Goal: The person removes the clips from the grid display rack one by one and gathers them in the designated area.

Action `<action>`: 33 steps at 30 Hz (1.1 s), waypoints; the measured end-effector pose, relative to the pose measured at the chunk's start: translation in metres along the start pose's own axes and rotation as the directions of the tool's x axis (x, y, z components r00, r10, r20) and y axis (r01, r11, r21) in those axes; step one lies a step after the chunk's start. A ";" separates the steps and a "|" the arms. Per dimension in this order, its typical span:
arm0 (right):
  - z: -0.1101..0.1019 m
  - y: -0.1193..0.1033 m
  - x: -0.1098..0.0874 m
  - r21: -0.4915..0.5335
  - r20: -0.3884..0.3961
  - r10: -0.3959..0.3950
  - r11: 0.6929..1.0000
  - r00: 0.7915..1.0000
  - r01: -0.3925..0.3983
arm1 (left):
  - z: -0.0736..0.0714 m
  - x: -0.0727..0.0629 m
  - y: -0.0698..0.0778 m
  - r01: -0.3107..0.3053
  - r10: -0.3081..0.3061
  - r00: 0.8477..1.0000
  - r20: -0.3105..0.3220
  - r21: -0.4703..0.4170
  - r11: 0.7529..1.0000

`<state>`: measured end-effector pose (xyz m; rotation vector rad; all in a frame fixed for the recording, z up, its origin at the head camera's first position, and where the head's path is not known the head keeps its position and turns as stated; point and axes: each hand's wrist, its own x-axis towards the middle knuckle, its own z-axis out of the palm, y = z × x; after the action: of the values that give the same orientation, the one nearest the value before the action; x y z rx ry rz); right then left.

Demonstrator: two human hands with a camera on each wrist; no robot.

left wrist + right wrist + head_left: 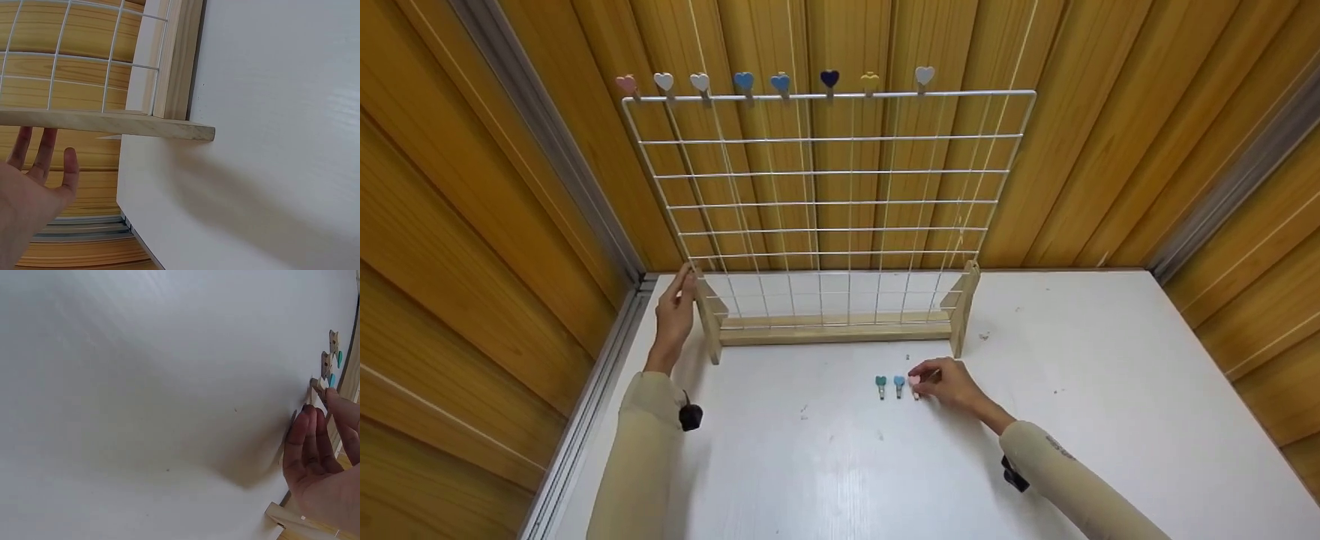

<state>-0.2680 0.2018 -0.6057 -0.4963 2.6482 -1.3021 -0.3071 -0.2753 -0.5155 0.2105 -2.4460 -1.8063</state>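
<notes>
My left hand rests its fingertips against the outer side of the left wooden upright of a white wire grid rack. In the left wrist view those fingers are extended, the thumb apart from the wood. Down on the white table, my right hand pinches a small wooden clothespin with a pale pink heart between thumb and fingers. Left of it lie a blue-heart clothespin and a green-heart clothespin. The right wrist view shows the pinched clothespin partly hidden by the fingers.
Several heart clothespins stand clipped along the grid's top wire, among them a pink one, a dark blue one and a white one farthest right. Wood-panelled walls enclose the white table behind and at the sides.
</notes>
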 end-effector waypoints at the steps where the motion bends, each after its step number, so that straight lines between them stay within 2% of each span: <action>1: 0.001 0.001 0.000 -0.022 -0.014 -0.017 1.000 1.000 0.017 | 0.000 -0.001 -0.001 -0.002 0.002 1.000 -0.003 -0.002 1.000; 5: 0.006 0.003 -0.001 -0.036 -0.028 -0.028 0.999 0.999 0.027 | -0.004 -0.006 -0.003 0.019 -0.019 1.000 -0.023 0.006 1.000; 8: 0.009 0.002 -0.002 -0.009 -0.032 0.004 1.000 0.999 -0.004 | -0.005 -0.008 -0.004 0.028 -0.028 0.999 -0.021 -0.004 1.000; 12: 0.008 0.000 -0.005 -0.013 -0.059 0.040 0.999 0.997 -0.041 | -0.001 -0.005 -0.003 0.029 -0.029 1.000 -0.002 -0.026 0.999; 20: -0.002 -0.002 -0.003 -0.038 -0.062 0.052 0.998 0.997 -0.054 | 0.004 0.002 0.000 0.030 -0.030 1.000 0.002 -0.024 0.999; 26: -0.020 -0.005 0.003 0.001 -0.097 0.077 0.997 0.992 -0.078 | 0.004 0.001 0.002 0.025 -0.025 1.000 0.007 -0.036 0.999; 33: -0.057 -0.023 0.011 0.048 -0.103 0.036 0.998 0.994 -0.031 | 0.005 0.003 -0.001 0.022 -0.022 1.000 -0.005 -0.037 0.999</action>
<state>-0.2886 0.2274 -0.5527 -0.3860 2.6899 -1.4125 -0.3109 -0.2710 -0.5177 0.2406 -2.4134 -1.8559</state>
